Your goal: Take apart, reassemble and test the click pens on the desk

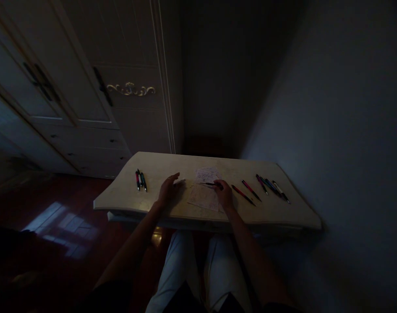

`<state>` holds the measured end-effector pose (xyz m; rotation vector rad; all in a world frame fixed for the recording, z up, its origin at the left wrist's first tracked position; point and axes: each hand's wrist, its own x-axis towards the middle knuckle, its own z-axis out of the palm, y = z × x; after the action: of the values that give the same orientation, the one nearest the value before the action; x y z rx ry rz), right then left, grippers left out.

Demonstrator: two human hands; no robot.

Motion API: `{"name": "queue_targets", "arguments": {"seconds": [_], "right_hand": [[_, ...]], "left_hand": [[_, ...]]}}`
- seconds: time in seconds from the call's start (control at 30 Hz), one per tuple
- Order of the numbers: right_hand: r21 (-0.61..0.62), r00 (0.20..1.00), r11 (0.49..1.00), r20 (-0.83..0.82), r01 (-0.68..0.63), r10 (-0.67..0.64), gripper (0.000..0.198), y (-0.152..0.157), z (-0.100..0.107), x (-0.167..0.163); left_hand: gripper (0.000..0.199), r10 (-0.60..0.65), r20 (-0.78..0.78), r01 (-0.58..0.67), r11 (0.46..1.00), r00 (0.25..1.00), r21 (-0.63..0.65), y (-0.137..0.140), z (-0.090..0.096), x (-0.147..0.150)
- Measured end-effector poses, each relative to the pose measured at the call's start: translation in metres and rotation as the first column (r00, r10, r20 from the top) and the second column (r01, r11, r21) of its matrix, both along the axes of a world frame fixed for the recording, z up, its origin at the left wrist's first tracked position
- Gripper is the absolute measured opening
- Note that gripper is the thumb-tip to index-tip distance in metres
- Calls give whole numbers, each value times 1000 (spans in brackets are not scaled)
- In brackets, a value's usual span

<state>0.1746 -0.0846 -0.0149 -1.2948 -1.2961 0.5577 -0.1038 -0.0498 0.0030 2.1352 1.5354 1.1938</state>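
Over the papers, my right hand (223, 192) is closed on a dark pen (209, 184), which lies nearly level and points left. Several marked sheets of paper (203, 198) overlap on the table (172, 161) beneath it. My left hand (168, 188) rests to the left of the papers, its fingers apart and nothing in it. To the right of my right hand are a red pen (243, 195) and a pinkish-red pen (251, 190), both slanting.
At the table's right, several pens (273, 188) lie side by side. A small group of pens (140, 180) sits at the left. A wardrobe (130, 121) stands beyond the table on the left, and a wall (342, 130) borders it on the right. The room is dim.
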Motion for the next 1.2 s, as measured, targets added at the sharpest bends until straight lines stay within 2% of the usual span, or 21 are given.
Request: {"name": "queue_targets", "arguments": {"seconds": [0.1, 0.2, 0.3, 0.4, 0.5, 0.6, 0.7, 1.03, 1.2], "right_hand": [[5, 1000, 1000, -13, 6, -6, 23, -1, 2, 0], [-2, 1000, 1000, -24, 19, -19, 25, -1, 5, 0], [-10, 999, 1000, -30, 25, -26, 27, -2, 8, 0], [-18, 999, 1000, -32, 18, -19, 28, -4, 12, 0], [-26, 1000, 1000, -26, 2, -3, 28, -6, 15, -1], [-30, 1000, 1000, -20, -5, 5, 28, -7, 16, -2], [-38, 1000, 999, -10, -8, 7, 28, -6, 14, -2], [-4, 996, 996, -6, 87, -87, 26, -3, 8, 2], [-5, 995, 995, -3, 98, -98, 24, -2, 7, 2]], "left_hand": [[44, 41, 183, -50, 998, 982, 47, -5, -1, -6], [43, 90, 242, -111, 991, 966, 71, -9, -3, -10], [35, 59, 142, -80, 986, 988, 146, -11, -2, -5], [32, -58, -50, 67, 976, 997, 205, -12, 3, 11], [34, -114, -209, 154, 970, 971, 189, -12, 9, 32], [24, -137, -278, 188, 968, 951, 164, -12, 12, 48], [13, -146, -291, 193, 971, 945, 139, -8, 11, 53], [18, -23, -372, 54, 996, 928, 74, 6, 12, 36], [19, -42, -400, 58, 998, 916, 29, 3, 15, 38]]}}
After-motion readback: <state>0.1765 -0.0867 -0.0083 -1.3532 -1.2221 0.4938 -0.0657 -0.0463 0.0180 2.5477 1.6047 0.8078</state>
